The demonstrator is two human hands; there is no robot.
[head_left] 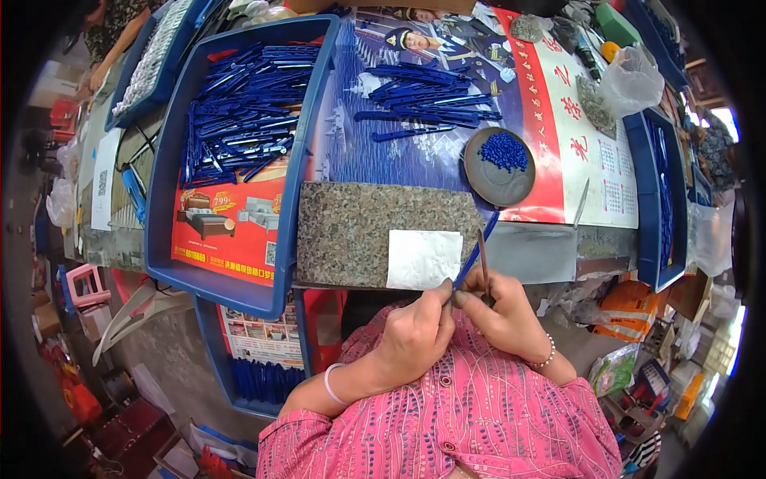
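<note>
My left hand pinches the near end of a long blue plastic strip that angles up to the right over the edge of a speckled stone slab. My right hand grips a thin brown stick-like tool, held upright right beside the strip. The two hands touch each other just off the slab's near right corner. A white square of paper lies on the slab close to them. A round grey dish holding small blue beads sits behind the slab.
A big blue tray at left holds several blue strips. More loose blue strips lie on the printed poster. Another blue tray stands at right, a clear plastic bag behind it. A person's arm shows far left.
</note>
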